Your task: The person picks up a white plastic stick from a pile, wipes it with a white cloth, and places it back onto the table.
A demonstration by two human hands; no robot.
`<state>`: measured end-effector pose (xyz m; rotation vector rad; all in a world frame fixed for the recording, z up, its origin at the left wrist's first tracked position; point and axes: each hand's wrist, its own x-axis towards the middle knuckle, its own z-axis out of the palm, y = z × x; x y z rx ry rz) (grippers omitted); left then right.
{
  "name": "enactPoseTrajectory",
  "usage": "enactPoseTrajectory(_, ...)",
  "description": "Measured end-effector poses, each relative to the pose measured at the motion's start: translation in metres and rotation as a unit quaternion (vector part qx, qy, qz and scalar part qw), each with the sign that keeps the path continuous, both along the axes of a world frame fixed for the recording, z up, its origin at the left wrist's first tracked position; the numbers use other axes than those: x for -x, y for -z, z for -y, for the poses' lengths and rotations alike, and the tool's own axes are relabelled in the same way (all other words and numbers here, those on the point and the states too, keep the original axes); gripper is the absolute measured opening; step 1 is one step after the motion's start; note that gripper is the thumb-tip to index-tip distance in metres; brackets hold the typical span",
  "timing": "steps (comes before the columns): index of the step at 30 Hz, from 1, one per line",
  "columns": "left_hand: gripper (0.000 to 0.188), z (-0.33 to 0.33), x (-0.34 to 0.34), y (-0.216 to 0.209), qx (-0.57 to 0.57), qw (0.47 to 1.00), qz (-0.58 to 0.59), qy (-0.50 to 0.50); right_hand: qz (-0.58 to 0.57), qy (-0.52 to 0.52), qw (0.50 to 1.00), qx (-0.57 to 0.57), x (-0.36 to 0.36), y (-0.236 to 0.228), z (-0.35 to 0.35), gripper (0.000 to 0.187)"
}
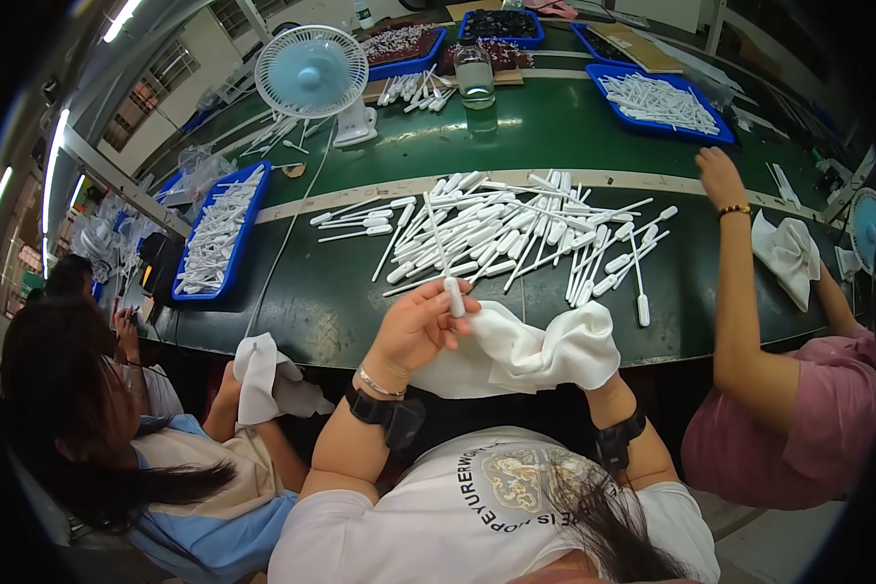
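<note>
My left hand [414,326] is closed on the thick bulb end of a white dropper-shaped stick [454,297], whose thin stem points up and away over the table. A white cloth [545,348] covers my right hand [605,385] and hangs down to the left, close to my left fingers. It appears gripped from inside, though the right fingers are hidden. Just beyond both hands lies a loose pile of similar white sticks [487,229], pointing in many directions.
Blue trays full of white sticks stand at the left [222,234] and far right [657,102]. A fan [313,78] and a clear jar [475,78] stand behind the pile. Co-workers sit on both sides with cloths; the right one's hand [720,180] reaches over the green table [307,297].
</note>
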<state>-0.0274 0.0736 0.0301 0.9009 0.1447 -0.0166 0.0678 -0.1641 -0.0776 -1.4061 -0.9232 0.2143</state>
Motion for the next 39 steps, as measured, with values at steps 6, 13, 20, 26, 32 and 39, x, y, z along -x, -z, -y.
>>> enactPoseTrajectory(6, 0.021, 0.013, -0.004, 0.0, -0.025, 0.999, -0.031, -0.018, 0.073, 0.014, 0.997, 0.032, -0.004, 0.014, 0.002, 0.025)
enactPoseTrajectory(13, 0.02, 0.034, 0.002, -0.009, -0.022, 0.998, -0.032, 0.04, -0.147, -0.063, 0.987, -0.033, -0.003, -0.006, 0.001, 0.031)
enactPoseTrajectory(20, 0.019, 0.044, -0.006, 0.005, 0.014, 0.996, -0.063, 0.06, -0.324, -0.006, 0.945, -0.047, 0.009, 0.007, 0.003, 0.03)
enactPoseTrajectory(26, 0.019, 0.044, -0.004, 0.01, -0.005, 0.996, -0.063, 0.059, -0.288, -0.001, 0.958, 0.003, 0.006, 0.043, 0.006, 0.027)
enactPoseTrajectory(32, 0.018, 0.043, 0.0, 0.012, -0.003, 0.998, -0.055, 0.042, -0.196, 0.046, 0.979, 0.032, 0.01, 0.018, 0.004, 0.024)
enactPoseTrajectory(39, 0.019, 0.019, -0.02, -0.018, -0.08, 0.995, -0.052, -0.014, -0.078, -0.002, 0.996, 0.04, 0.0, -0.02, -0.001, 0.017)
